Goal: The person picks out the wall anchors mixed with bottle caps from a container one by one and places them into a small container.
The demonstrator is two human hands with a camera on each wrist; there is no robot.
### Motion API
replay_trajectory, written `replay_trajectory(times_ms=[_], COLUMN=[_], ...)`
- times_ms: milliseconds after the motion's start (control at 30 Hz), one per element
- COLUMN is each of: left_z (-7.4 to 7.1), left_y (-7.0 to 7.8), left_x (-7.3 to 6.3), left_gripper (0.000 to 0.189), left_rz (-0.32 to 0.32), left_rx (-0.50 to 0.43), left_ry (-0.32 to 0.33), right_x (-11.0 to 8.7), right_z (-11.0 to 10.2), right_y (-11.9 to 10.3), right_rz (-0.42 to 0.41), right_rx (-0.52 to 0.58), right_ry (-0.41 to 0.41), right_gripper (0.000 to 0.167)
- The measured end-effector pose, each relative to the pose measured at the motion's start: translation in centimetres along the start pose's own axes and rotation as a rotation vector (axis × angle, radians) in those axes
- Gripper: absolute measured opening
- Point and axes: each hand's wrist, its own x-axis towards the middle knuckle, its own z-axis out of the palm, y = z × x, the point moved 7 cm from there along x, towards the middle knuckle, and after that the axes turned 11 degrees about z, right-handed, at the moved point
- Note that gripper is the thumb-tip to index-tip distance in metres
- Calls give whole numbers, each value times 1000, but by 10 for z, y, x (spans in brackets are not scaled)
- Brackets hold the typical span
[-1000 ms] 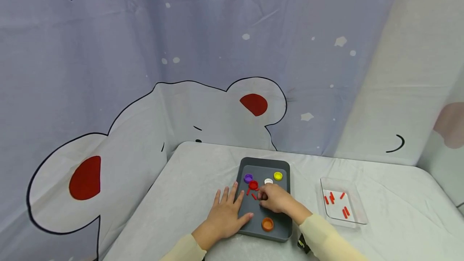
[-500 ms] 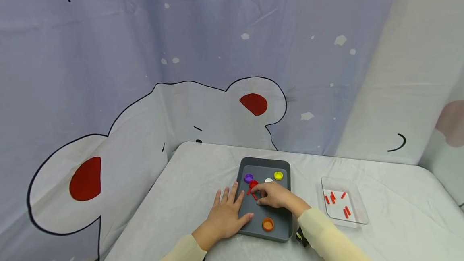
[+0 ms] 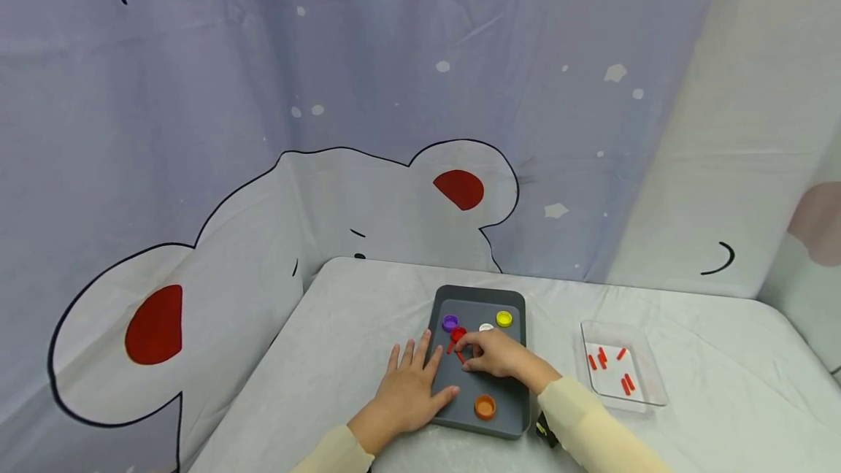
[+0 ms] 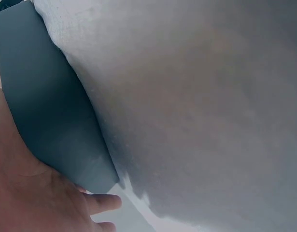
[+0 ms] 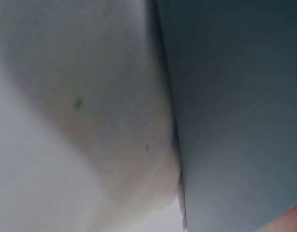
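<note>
A dark grey tray [image 3: 453, 400] lies on the white-covered table. Spread fingers of my left hand [image 3: 407, 393] rest over its left edge, the thumb reaching inside. My right hand [image 3: 496, 355] is over the tray's middle, index finger and thumb at the two ends of a short red stick [image 3: 461, 358], which they seem to pinch. Just left of it lies another red stick [image 3: 450, 347], below a round red cap [image 3: 458, 333]. The right fingers may hide more pieces. In the left wrist view, the left palm [image 4: 37, 193] lies against the tray's outer wall [image 4: 51, 96].
Purple [image 3: 450, 322], white [image 3: 486, 327] and yellow caps [image 3: 504, 318] sit toward the tray's far end. An orange cap [image 3: 485, 406] is near its front. Right of the tray stands a clear box [image 3: 650, 378] with several red sticks [image 3: 602, 358]. A printed curtain hangs behind.
My right hand has shifted slightly left, its index finger and thumb closing in on the red stick. A red piece visible one second ago below the red cap is now covered. The left hand has stayed still.
</note>
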Motion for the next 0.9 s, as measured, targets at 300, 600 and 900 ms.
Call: replay_trajectory(times_ms=[300,600,900], left_z=[1,3,3], left_y=[0,0,-2], left_x=[0,1,2], left_gripper=[83,83,84], left_rz=[-4,9,-6], left_rx=[-3,2,-1], left_ry=[3,8,2], right_x=[-1,-9,-29], right_z=[2,-3,-31], right_y=[-3,-5,2], right_rz=[-66,-94,-74], right_rx=[-17,-41,149], right_ry=[37,98,188], right_gripper=[22,19,21])
